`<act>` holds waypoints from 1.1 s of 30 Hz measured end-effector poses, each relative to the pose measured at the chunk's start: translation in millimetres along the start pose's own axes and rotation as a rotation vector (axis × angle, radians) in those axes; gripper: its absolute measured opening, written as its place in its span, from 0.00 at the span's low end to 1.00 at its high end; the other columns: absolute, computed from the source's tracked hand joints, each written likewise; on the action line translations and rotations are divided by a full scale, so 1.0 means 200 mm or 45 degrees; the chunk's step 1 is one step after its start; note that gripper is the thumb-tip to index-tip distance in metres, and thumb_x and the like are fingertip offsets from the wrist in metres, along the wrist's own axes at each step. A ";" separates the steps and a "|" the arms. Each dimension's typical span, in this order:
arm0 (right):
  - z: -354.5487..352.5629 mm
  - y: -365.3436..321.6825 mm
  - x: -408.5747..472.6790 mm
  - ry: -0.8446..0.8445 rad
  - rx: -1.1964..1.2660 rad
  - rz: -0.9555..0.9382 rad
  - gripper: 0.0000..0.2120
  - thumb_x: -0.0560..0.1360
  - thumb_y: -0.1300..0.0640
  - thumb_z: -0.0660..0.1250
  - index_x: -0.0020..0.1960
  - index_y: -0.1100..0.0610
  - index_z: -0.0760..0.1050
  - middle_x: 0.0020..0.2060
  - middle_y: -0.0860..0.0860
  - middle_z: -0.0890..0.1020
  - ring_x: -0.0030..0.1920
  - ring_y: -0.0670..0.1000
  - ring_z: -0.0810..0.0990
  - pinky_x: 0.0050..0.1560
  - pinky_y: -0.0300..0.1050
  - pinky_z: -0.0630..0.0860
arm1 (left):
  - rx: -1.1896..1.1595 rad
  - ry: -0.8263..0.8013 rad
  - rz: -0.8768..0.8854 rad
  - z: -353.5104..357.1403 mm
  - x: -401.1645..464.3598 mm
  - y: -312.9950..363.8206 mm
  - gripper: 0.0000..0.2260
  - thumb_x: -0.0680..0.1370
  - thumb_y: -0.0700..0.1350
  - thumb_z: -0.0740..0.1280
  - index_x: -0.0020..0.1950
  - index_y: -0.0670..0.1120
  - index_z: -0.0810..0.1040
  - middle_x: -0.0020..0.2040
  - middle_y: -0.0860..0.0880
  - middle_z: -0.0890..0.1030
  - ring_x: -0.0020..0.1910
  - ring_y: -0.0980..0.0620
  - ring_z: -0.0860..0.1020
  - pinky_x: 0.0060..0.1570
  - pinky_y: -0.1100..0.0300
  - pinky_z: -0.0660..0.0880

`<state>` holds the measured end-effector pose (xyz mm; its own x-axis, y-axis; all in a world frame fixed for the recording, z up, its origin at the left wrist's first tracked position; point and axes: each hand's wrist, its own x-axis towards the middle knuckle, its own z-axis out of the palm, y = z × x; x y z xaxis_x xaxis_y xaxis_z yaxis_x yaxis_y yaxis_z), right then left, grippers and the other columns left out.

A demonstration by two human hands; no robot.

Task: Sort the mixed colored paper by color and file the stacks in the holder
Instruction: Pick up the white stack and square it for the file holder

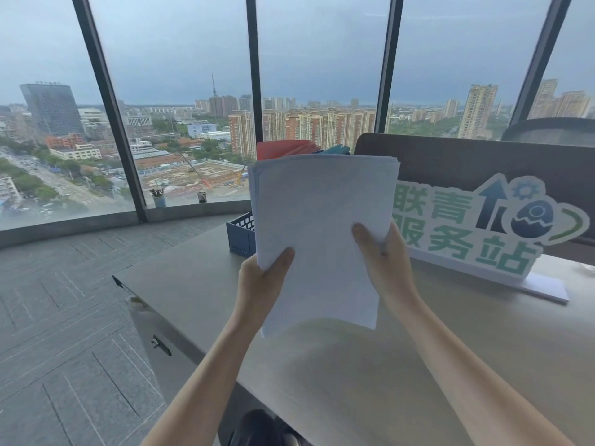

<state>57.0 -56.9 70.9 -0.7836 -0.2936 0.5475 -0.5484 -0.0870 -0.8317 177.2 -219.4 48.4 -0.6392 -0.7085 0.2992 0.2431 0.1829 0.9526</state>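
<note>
The left hand (pixel 262 278) grips the lower left edge of a white stack (pixel 322 233), thumb across the front sheet. The right hand (pixel 384 262) grips the stack's right edge, thumb on the front and fingers hidden behind. The stack stands upright in the air above the grey desk (pixel 354 375), just in front of a blue holder (pixel 240 236), most of which it hides. Red sheets (pixel 283 149) and blue sheets (pixel 336 150) stick up behind the stack's top edge. Right of the hands, a white-and-green sign (pixel 483 226) stands on the desk. Tall windows (pixel 180 91) beyond show a city.
</note>
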 end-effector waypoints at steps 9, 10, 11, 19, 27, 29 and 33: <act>-0.03 0.18 -0.13 -0.071 0.101 0.120 0.11 0.81 0.55 0.67 0.63 0.49 0.75 0.56 0.45 0.84 0.57 0.46 0.83 0.57 0.52 0.80 | -0.079 -0.142 -0.207 -0.02 -0.06 -0.14 0.02 0.74 0.40 0.76 0.44 0.45 0.84 0.37 0.52 0.85 0.36 0.55 0.83 0.35 0.63 0.77; -0.03 0.17 -0.12 -0.060 0.098 0.102 0.10 0.81 0.56 0.66 0.62 0.48 0.75 0.55 0.43 0.84 0.57 0.45 0.82 0.56 0.47 0.79 | -0.071 -0.119 -0.185 -0.01 -0.04 -0.14 0.02 0.74 0.40 0.75 0.43 0.45 0.84 0.36 0.53 0.84 0.35 0.56 0.82 0.34 0.63 0.77; -0.02 0.16 -0.11 -0.052 0.098 0.094 0.10 0.82 0.57 0.65 0.62 0.48 0.75 0.54 0.41 0.84 0.56 0.43 0.82 0.54 0.42 0.77 | -0.074 -0.096 -0.176 0.00 -0.03 -0.13 0.02 0.74 0.40 0.75 0.43 0.45 0.84 0.35 0.53 0.84 0.34 0.56 0.81 0.33 0.63 0.77; 0.00 0.23 -0.18 -0.085 0.155 0.151 0.13 0.84 0.56 0.60 0.67 0.46 0.72 0.59 0.42 0.82 0.61 0.44 0.80 0.59 0.42 0.77 | -0.038 -0.078 -0.204 -0.01 -0.02 -0.21 0.01 0.74 0.42 0.75 0.44 0.47 0.84 0.39 0.53 0.86 0.39 0.54 0.83 0.40 0.59 0.78; -0.03 0.28 -0.19 -0.221 -0.022 0.288 0.14 0.84 0.54 0.61 0.68 0.43 0.71 0.58 0.37 0.82 0.61 0.38 0.79 0.67 0.49 0.73 | 0.078 -0.192 -0.274 -0.04 0.03 -0.20 0.07 0.70 0.49 0.77 0.44 0.48 0.85 0.43 0.49 0.86 0.41 0.49 0.83 0.45 0.52 0.78; -0.06 0.23 -0.15 -0.287 -0.021 0.266 0.14 0.83 0.57 0.62 0.66 0.45 0.74 0.60 0.41 0.82 0.62 0.42 0.79 0.68 0.51 0.73 | 0.087 -0.277 -0.304 -0.08 0.06 -0.16 0.13 0.67 0.52 0.76 0.47 0.46 0.85 0.45 0.46 0.86 0.43 0.47 0.83 0.48 0.50 0.78; -0.09 0.16 -0.10 -0.369 0.276 0.411 0.14 0.82 0.64 0.62 0.65 0.52 0.76 0.59 0.50 0.84 0.61 0.52 0.82 0.64 0.54 0.76 | -0.094 -0.497 -0.438 -0.13 0.07 -0.12 0.13 0.70 0.44 0.77 0.53 0.41 0.84 0.51 0.43 0.86 0.48 0.44 0.84 0.54 0.47 0.79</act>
<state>49.4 -36.8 34.7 -0.7730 -0.5890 0.2356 -0.1933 -0.1350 -0.9718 181.5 -252.0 27.9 -0.9121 -0.4095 -0.0184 0.0132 -0.0743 0.9971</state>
